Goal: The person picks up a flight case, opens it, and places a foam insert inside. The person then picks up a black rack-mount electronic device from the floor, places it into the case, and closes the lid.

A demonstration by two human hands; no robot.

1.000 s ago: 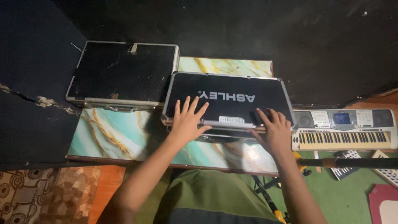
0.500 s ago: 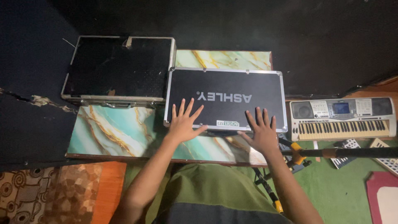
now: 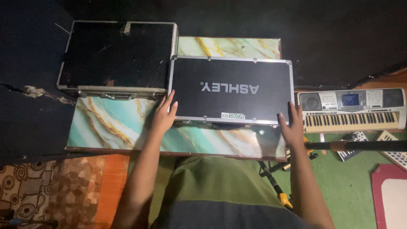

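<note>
1 head-worn camera looks steeply down, fairly near, at the marbled table (image 3: 114,127) and floor.

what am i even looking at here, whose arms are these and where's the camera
There is no machine here: the camera sits on a person's head and looks down, so the two bare arms are that person's own. The left hand rests at the near left corner of a closed black flight case with metal edges, and the right hand at its near right corner. Neither hand closes around anything. The case lies on a table with a green and gold marbled top. A second black case lies beside it on the left. An electronic keyboard stands on the right, over green carpet.
</note>
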